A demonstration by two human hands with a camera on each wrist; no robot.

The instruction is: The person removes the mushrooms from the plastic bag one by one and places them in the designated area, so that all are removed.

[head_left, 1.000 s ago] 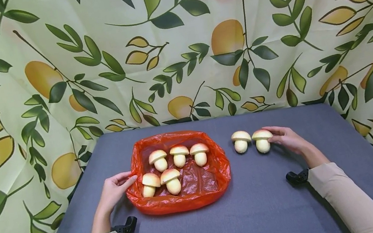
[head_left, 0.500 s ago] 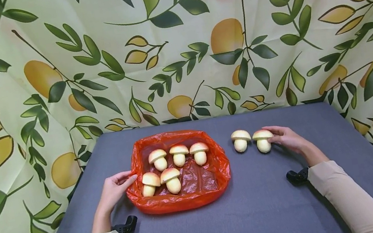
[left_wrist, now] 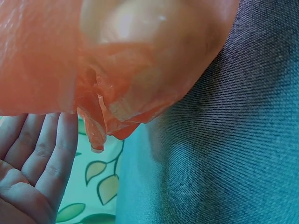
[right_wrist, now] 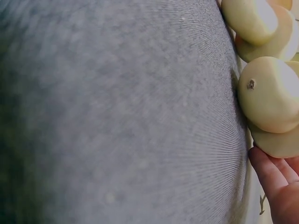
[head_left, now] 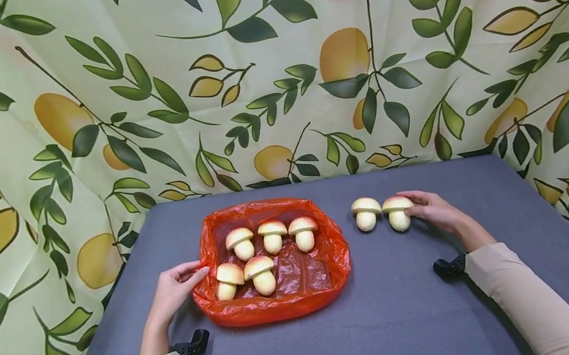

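Observation:
A red plastic bag (head_left: 277, 310), spread wide like a shallow basin, lies left of the table's middle. Several toy mushrooms (head_left: 263, 277) with pale stems and reddish-cream caps rest inside it, in two rows. My left hand (head_left: 172, 288) touches the bag's left side; in the left wrist view its fingers (left_wrist: 42, 149) are straight along the plastic and the thumb is hidden. To the right of the bag, two mushrooms stand side by side on the table. My right hand (head_left: 438, 212) pinches the cap of the right-hand mushroom (head_left: 400, 220); the other mushroom (head_left: 366, 220) is just left of it.
A blue-grey cloth covers the table (head_left: 346, 354). Behind and beside it hangs a curtain (head_left: 269, 80) printed with leaves and fruit. Black wrist cameras (head_left: 194, 346) are strapped to both wrists.
The view has shifted very slightly. Both hands, the bag and the mushrooms look otherwise the same.

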